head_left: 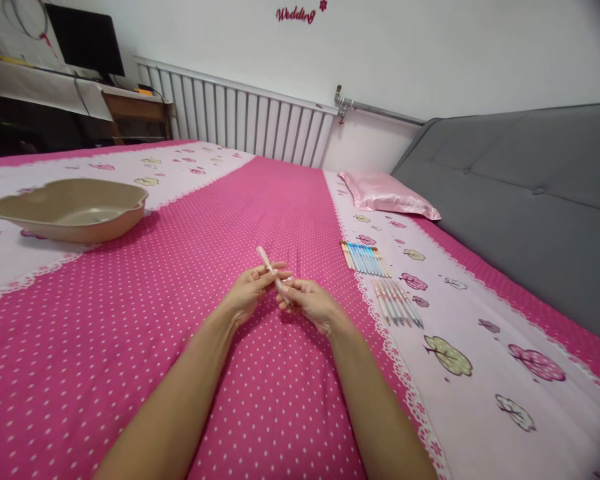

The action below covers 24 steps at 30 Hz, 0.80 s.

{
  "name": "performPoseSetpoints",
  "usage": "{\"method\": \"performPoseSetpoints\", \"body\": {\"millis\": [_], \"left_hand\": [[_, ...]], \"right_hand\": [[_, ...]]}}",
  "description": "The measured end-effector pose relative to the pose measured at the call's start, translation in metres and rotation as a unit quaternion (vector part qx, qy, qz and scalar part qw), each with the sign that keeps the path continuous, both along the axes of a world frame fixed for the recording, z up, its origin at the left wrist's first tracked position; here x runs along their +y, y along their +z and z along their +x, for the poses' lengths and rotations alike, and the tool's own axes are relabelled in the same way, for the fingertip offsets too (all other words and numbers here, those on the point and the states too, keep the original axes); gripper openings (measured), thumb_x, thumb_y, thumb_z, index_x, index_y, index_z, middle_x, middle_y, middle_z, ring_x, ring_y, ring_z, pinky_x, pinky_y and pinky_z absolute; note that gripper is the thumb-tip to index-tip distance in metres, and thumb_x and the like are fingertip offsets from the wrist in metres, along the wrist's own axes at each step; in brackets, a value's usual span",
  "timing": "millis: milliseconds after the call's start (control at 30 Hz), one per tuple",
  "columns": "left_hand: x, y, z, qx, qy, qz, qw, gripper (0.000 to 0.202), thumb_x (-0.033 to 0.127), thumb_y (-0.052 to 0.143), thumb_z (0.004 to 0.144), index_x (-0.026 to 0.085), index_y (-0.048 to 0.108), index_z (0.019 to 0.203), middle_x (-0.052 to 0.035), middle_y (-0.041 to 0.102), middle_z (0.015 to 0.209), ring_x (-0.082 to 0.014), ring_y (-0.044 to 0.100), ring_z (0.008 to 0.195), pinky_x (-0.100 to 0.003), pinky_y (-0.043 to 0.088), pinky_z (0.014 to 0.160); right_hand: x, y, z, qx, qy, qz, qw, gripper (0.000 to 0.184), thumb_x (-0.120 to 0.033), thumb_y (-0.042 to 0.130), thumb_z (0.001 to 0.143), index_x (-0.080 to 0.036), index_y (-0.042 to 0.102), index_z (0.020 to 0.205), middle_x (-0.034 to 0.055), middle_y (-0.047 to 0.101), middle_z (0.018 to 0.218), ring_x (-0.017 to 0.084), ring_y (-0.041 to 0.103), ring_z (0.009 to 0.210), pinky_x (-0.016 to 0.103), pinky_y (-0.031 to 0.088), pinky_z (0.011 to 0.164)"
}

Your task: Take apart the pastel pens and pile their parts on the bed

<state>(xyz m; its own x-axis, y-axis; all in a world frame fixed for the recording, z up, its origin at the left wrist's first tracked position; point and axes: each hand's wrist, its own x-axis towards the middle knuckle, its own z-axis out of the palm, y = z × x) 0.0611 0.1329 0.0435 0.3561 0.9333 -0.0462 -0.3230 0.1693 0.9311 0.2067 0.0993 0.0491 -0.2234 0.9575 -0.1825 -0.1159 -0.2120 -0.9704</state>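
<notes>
A slim pale pen [264, 255] is held slantwise between my two hands above the pink dotted bedspread [280, 213]. My left hand [253, 288] closes its thumb and fingers round the pen's middle. Lower down the pen, my right hand [305, 300] pinches it near its near end, which the fingers partly hide. To the right of my hands lies a row of blue and orange-tipped pens [365, 259]. Just nearer to me is a second row of pale pens with grey ends [397, 303], side by side on the light strip of the bedspread.
At the left, a beige basin [75, 210] rests on the bed. A pink pillow [387, 195] lies at the far right against the grey padded headboard [520, 180]. Beyond the bed are a white radiator [240, 113] and a desk with a black monitor [86, 40].
</notes>
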Motion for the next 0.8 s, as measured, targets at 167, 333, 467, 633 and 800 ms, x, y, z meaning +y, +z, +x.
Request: {"method": "performPoseSetpoints", "body": {"millis": [167, 333, 467, 633, 800], "left_hand": [[0.003, -0.004, 0.002, 0.004, 0.019, -0.003, 1.0, 0.019, 0.029, 0.065, 0.077, 0.011, 0.067, 0.082, -0.0109, 0.07, 0.087, -0.0178, 0.064, 0.081, -0.031, 0.048, 0.079], [0.005, -0.009, 0.004, -0.027, 0.032, -0.011, 0.999, 0.017, 0.029, 0.066, 0.076, 0.012, 0.064, 0.077, -0.0087, 0.069, 0.081, -0.0158, 0.064, 0.076, -0.032, 0.048, 0.08], [0.005, -0.009, 0.004, -0.017, 0.044, -0.021, 0.999, 0.015, 0.026, 0.068, 0.075, 0.012, 0.065, 0.073, -0.0065, 0.068, 0.071, -0.0152, 0.063, 0.072, -0.032, 0.047, 0.081], [0.004, -0.007, 0.005, -0.029, 0.051, -0.03, 0.998, 0.014, 0.025, 0.068, 0.074, 0.012, 0.064, 0.071, -0.0044, 0.066, 0.069, -0.0129, 0.062, 0.067, -0.027, 0.048, 0.074], [0.007, -0.006, 0.001, -0.042, 0.062, -0.031, 0.997, 0.013, 0.025, 0.061, 0.08, 0.013, 0.064, 0.076, -0.0065, 0.069, 0.077, -0.0141, 0.064, 0.069, -0.028, 0.05, 0.072]], "right_hand": [[0.005, -0.005, -0.005, 0.027, -0.072, 0.021, 0.997, 0.018, -0.023, 0.077, 0.061, -0.013, 0.067, 0.072, 0.0007, 0.064, 0.062, 0.008, 0.058, 0.054, 0.023, 0.047, 0.061], [0.006, -0.006, -0.011, -0.032, -0.12, 0.068, 0.99, 0.014, -0.022, 0.074, 0.06, -0.014, 0.068, 0.07, 0.0015, 0.065, 0.062, 0.01, 0.059, 0.053, 0.026, 0.049, 0.059], [-0.001, -0.001, -0.013, -0.192, -0.164, 0.136, 0.958, 0.014, -0.022, 0.072, 0.063, -0.017, 0.069, 0.075, 0.0039, 0.07, 0.071, 0.016, 0.064, 0.062, 0.03, 0.051, 0.064], [-0.009, 0.004, -0.02, -0.358, -0.208, 0.178, 0.892, 0.024, -0.028, 0.072, 0.067, -0.022, 0.067, 0.089, 0.002, 0.071, 0.079, 0.018, 0.065, 0.072, 0.031, 0.049, 0.071], [-0.007, -0.001, -0.023, -0.353, -0.2, 0.184, 0.895, 0.043, -0.045, 0.07, 0.067, -0.019, 0.06, 0.1, 0.006, 0.067, 0.093, 0.019, 0.062, 0.08, 0.03, 0.048, 0.068]]}}
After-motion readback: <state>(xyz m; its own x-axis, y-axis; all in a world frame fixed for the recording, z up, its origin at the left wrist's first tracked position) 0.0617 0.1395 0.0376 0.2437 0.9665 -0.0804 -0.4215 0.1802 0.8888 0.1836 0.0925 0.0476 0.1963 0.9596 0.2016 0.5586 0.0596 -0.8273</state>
